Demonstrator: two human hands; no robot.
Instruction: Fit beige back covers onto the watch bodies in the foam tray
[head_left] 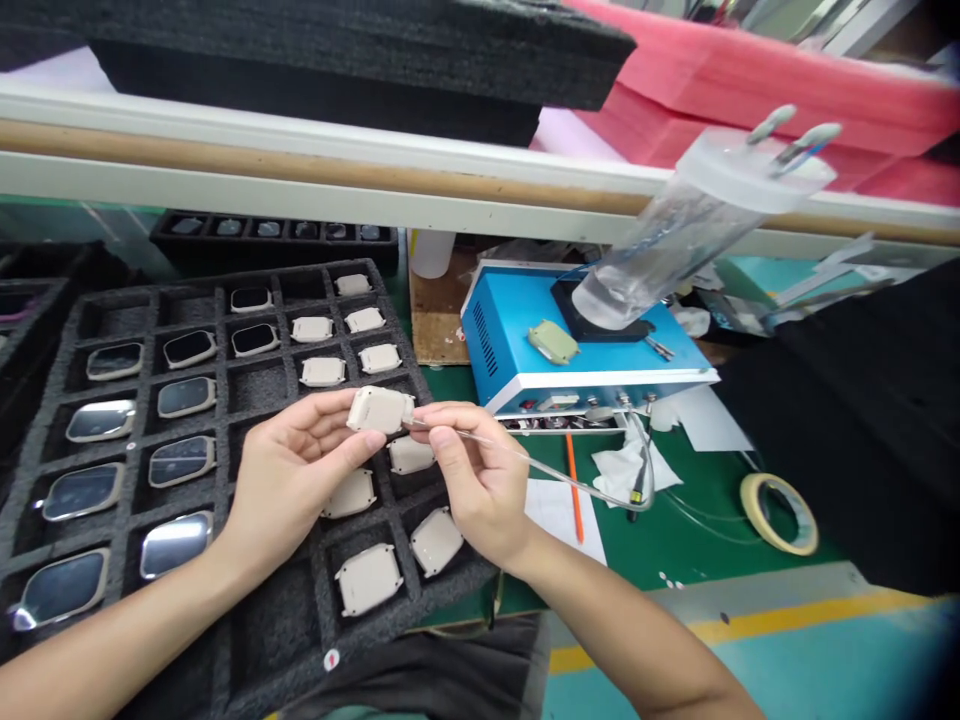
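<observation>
My left hand (289,475) grips a beige smartwatch case (381,411) between thumb and fingers, above a black foam tray (255,385). A thin clear tube (559,474) is pinched in my right hand (486,482), its front end at the case's right edge; whether it touches is too small to tell. From there the tube curves back toward a blue box-shaped device (592,350). Beige cases such as one near the front (368,580) fill right-hand compartments of the tray. Watch bodies with dark screens (186,461) sit in the left-hand ones.
On the blue device lie a greenish watch case (553,342) and a tilted clear cylinder (660,245) holding tools. An orange pen (574,488), white tissue (634,465) and tape roll (778,513) are on the green mat. A shelf edge (300,185) crosses above.
</observation>
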